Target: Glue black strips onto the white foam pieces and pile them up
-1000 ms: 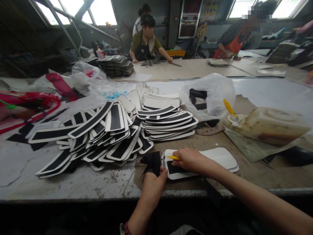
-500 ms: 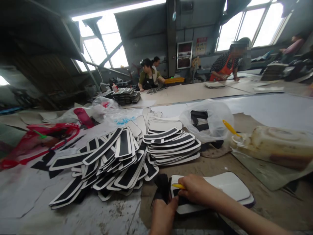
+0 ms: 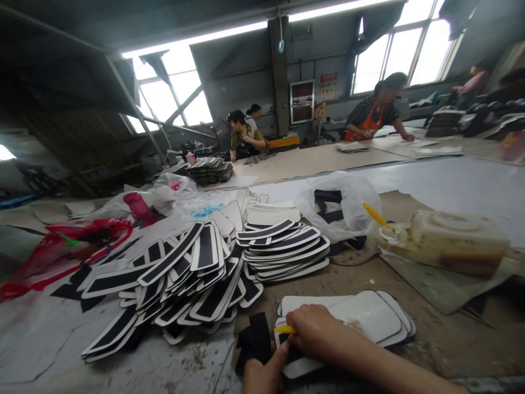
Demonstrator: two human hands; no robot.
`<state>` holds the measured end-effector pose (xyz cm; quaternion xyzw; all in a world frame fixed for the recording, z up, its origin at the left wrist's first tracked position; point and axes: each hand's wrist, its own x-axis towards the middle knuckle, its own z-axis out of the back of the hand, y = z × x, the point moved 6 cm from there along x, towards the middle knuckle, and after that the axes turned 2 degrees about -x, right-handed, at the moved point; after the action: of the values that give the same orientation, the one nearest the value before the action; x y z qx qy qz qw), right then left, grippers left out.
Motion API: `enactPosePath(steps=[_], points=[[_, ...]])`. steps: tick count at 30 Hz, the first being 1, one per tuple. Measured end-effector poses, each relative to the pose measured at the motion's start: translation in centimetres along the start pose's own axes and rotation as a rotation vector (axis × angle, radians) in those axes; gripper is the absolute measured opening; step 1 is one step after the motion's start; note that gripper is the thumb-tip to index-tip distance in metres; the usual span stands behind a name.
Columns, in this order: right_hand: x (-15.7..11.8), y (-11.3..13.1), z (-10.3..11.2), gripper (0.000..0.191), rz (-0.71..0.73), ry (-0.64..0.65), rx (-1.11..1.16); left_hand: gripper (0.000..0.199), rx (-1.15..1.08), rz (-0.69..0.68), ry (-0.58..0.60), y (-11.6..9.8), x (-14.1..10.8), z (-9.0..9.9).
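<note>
My right hand [image 3: 311, 329] is closed around a yellow-handled tool [image 3: 285, 329]; its working end is hidden. It rests over a small pile of white panels [image 3: 369, 314], the nearest of which has a black strip laid along it. At the left end of that panel, my left hand [image 3: 266, 372] has its thumb and fingers together on the edge of black material, partly hidden. Beside its fingertips lies a bunch of black strips [image 3: 253, 336].
A loose heap of white-edged black pieces [image 3: 180, 279] and a neater stack [image 3: 287, 246] stand beyond my hands. To the right lies a stained plastic bottle [image 3: 459, 241] with a yellow-handled brush [image 3: 376, 215]. A clear bag [image 3: 356, 197] holds black strips. Co-workers stand across the table.
The black material by my left hand has dropped from a raised fold to lie flatter. My right hand stays on the panel with the yellow tool. The view has tilted slightly.
</note>
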<state>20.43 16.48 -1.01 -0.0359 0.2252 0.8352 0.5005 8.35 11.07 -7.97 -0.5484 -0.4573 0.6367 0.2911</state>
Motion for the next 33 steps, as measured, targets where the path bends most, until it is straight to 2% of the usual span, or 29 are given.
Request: enactPosePath(steps=[3,6,12,14,20,26,33], points=[[0.1,0.1,0.0,0.027,0.0,-0.001,-0.016,0.042,0.042,0.012,0.043,-0.5,0.0,-0.4],[0.1,0.2,0.0,0.027,-0.001,-0.001,-0.028,0.048,-0.057,-0.039,0.058,-0.7,0.5,-0.6],[0.1,0.4,-0.4,0.027,-0.004,0.01,-0.063,0.061,-0.15,-0.021,0.099,1.5,1.7,-0.6],[0.2,0.4,-0.3,0.027,-0.007,0.002,-0.08,0.063,-0.181,-0.019,0.105,1.7,1.8,-0.6],[0.0,0.8,0.0,0.025,-0.022,0.034,-0.118,0.043,0.037,0.027,0.088,0.3,0.3,-0.2],[0.0,0.9,0.2,0.027,-0.046,0.095,-0.131,0.037,0.059,0.115,0.053,0.9,-0.1,0.1],[0.3,0.6,-0.1,0.027,-0.047,0.112,-0.128,0.035,0.059,0.117,0.046,0.7,-0.3,-0.1]])
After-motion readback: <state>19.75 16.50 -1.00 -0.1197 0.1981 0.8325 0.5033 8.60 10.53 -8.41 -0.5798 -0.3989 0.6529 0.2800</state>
